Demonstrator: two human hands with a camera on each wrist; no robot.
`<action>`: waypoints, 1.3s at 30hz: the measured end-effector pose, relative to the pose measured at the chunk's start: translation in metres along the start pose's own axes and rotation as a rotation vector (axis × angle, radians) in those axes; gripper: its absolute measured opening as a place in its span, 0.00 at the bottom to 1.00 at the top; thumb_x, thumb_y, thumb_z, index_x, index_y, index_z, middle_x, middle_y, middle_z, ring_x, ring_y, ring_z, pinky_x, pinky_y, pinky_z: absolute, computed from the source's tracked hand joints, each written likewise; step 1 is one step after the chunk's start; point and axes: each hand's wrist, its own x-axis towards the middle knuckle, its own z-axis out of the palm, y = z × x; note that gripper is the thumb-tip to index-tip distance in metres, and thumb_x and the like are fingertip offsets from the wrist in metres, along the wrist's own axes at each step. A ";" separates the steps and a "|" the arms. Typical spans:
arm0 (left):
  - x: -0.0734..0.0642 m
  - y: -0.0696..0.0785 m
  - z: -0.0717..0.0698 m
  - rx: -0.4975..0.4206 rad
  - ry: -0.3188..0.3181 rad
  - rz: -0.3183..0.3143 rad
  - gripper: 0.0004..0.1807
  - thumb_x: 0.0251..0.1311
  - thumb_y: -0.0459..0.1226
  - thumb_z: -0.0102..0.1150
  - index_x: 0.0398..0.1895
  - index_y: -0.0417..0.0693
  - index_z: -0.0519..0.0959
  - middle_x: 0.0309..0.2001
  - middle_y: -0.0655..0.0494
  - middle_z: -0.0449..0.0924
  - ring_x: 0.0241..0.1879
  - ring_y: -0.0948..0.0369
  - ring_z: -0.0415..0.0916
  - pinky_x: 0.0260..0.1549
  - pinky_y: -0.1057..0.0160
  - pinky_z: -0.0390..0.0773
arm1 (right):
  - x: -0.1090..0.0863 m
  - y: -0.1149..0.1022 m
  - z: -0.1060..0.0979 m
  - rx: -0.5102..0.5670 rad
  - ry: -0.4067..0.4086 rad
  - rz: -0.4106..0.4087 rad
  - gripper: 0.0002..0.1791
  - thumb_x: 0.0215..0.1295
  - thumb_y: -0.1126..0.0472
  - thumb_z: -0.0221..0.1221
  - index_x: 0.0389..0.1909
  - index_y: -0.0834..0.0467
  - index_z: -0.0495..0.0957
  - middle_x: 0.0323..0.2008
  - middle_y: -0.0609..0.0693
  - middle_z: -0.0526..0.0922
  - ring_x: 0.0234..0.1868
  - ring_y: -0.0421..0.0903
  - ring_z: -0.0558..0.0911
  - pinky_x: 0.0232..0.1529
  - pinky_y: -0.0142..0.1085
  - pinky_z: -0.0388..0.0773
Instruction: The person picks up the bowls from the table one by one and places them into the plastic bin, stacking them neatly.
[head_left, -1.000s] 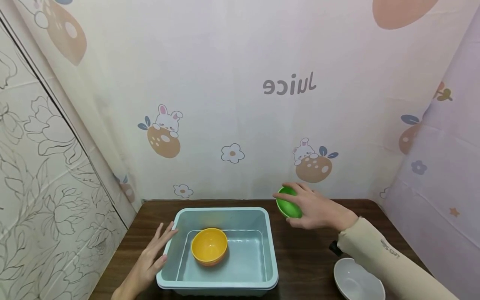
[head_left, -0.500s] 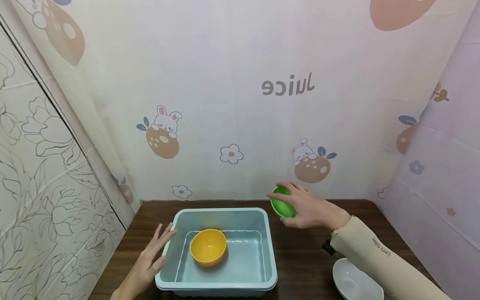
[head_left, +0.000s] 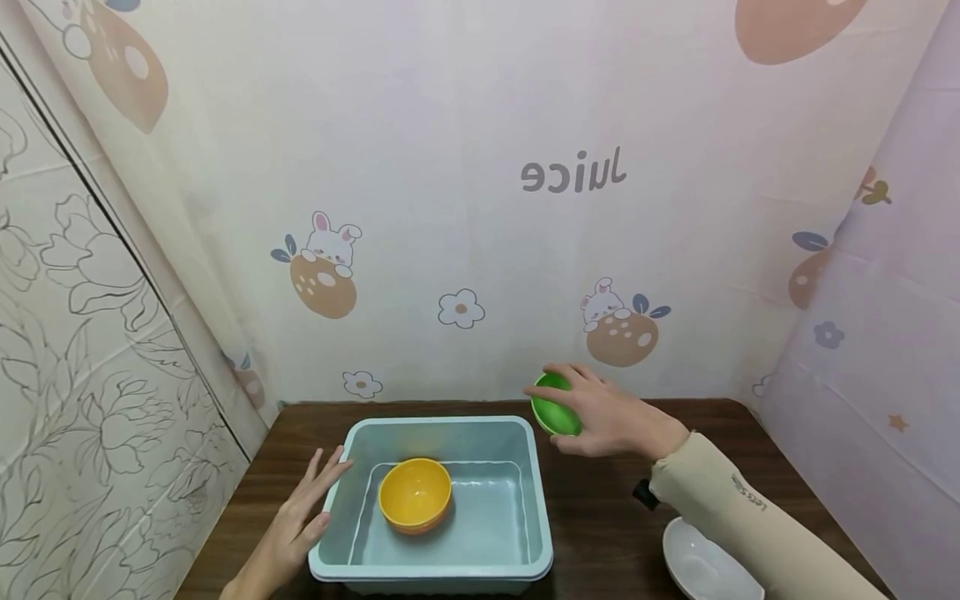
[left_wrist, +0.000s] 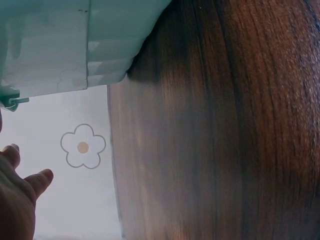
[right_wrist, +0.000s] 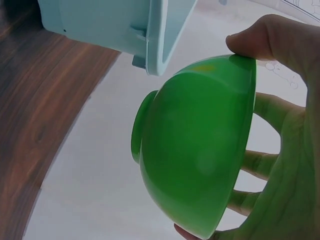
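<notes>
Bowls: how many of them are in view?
3. The green bowl is held by the right hand, the yellow bowl is inside the blue tub, and the white bowl is on the table, partly cut off by the frame. Nested ones could be hidden.

Tub (head_left: 430, 572) on table (head_left: 600, 517), bowl (head_left: 415, 496) inside, second bowl (head_left: 556, 413) at right
</notes>
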 end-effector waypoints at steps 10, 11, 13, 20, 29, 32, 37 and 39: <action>0.000 0.000 0.000 -0.004 -0.003 -0.015 0.31 0.72 0.30 0.47 0.78 0.50 0.65 0.81 0.43 0.55 0.83 0.64 0.29 0.53 0.10 0.47 | 0.005 -0.011 -0.002 0.022 -0.013 -0.004 0.37 0.58 0.44 0.65 0.72 0.34 0.71 0.75 0.54 0.63 0.64 0.55 0.70 0.43 0.46 0.77; 0.000 0.000 0.000 -0.002 -0.003 -0.015 0.31 0.72 0.30 0.47 0.78 0.50 0.65 0.81 0.43 0.55 0.83 0.63 0.29 0.53 0.10 0.47 | 0.006 -0.013 -0.002 0.027 -0.017 -0.002 0.37 0.58 0.44 0.65 0.72 0.34 0.71 0.75 0.54 0.63 0.64 0.55 0.70 0.43 0.45 0.76; 0.000 0.000 0.000 -0.001 -0.004 -0.015 0.31 0.72 0.30 0.47 0.78 0.50 0.65 0.81 0.44 0.55 0.83 0.62 0.29 0.53 0.10 0.47 | 0.007 -0.015 -0.002 0.033 -0.021 0.002 0.37 0.58 0.43 0.65 0.72 0.33 0.71 0.75 0.54 0.63 0.63 0.54 0.70 0.43 0.43 0.76; 0.000 0.000 0.000 -0.007 0.000 -0.015 0.31 0.72 0.31 0.47 0.78 0.50 0.65 0.81 0.43 0.55 0.83 0.62 0.29 0.54 0.10 0.46 | 0.014 -0.022 0.001 0.040 -0.010 -0.023 0.37 0.57 0.42 0.64 0.71 0.32 0.71 0.76 0.51 0.62 0.64 0.52 0.69 0.43 0.41 0.77; -0.001 0.001 0.000 -0.007 0.006 0.001 0.31 0.71 0.30 0.47 0.78 0.49 0.65 0.80 0.41 0.56 0.83 0.62 0.30 0.53 0.10 0.48 | 0.018 -0.031 0.003 0.050 -0.012 -0.041 0.37 0.58 0.43 0.64 0.72 0.33 0.71 0.76 0.54 0.62 0.67 0.55 0.68 0.47 0.49 0.78; -0.001 0.001 0.000 -0.010 0.010 0.003 0.31 0.71 0.30 0.47 0.77 0.49 0.65 0.80 0.40 0.56 0.83 0.62 0.30 0.52 0.10 0.48 | 0.019 -0.033 0.004 0.056 -0.014 -0.040 0.37 0.58 0.43 0.64 0.72 0.33 0.71 0.76 0.53 0.62 0.67 0.55 0.68 0.48 0.51 0.78; 0.000 0.001 0.000 -0.016 0.010 0.007 0.31 0.71 0.30 0.47 0.78 0.49 0.65 0.80 0.41 0.56 0.83 0.62 0.30 0.53 0.10 0.47 | 0.020 -0.036 0.005 0.072 -0.013 -0.027 0.37 0.57 0.43 0.63 0.72 0.32 0.71 0.77 0.54 0.61 0.67 0.56 0.68 0.50 0.53 0.78; 0.000 0.001 0.000 -0.017 0.011 0.008 0.31 0.71 0.30 0.47 0.78 0.49 0.65 0.80 0.41 0.56 0.83 0.63 0.30 0.53 0.10 0.47 | 0.021 -0.037 0.005 0.080 -0.012 -0.024 0.37 0.57 0.43 0.63 0.72 0.33 0.71 0.77 0.54 0.61 0.67 0.56 0.68 0.49 0.52 0.79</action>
